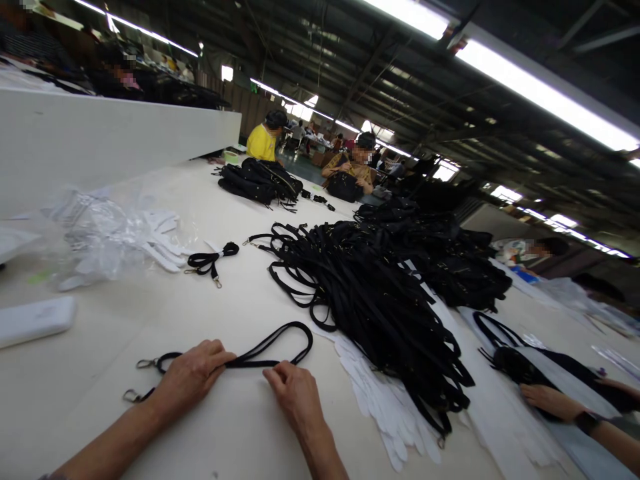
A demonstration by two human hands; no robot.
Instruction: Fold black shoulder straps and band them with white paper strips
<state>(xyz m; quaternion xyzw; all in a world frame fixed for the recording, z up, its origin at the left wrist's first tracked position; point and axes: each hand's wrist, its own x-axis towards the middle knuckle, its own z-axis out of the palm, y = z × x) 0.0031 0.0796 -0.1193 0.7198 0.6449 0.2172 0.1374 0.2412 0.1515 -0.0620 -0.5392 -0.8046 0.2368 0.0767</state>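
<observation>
A black strap [300, 328] with metal snap hooks [146, 364] at its ends lies folded on the pale table in front of me. My left hand [193, 373] is closed over the middle of it, and the hook ends come out on its left. To the right the strap makes a long loop. At the near side of that loop, my right hand [296, 393] has its fingers curled and pinched together on the strap; the exact contact is partly hidden. Further back sits a bundled black strap [213, 257] with a white band around it and its hooks showing.
A large heap of black straps [360, 293] spreads to my right over white paper strips [385, 400]. Clear plastic bags [105, 233] and a white box-like object [37, 321] lie left. Black bags [257, 180] are piled behind. A co-worker's hand [553, 402] reaches in at right.
</observation>
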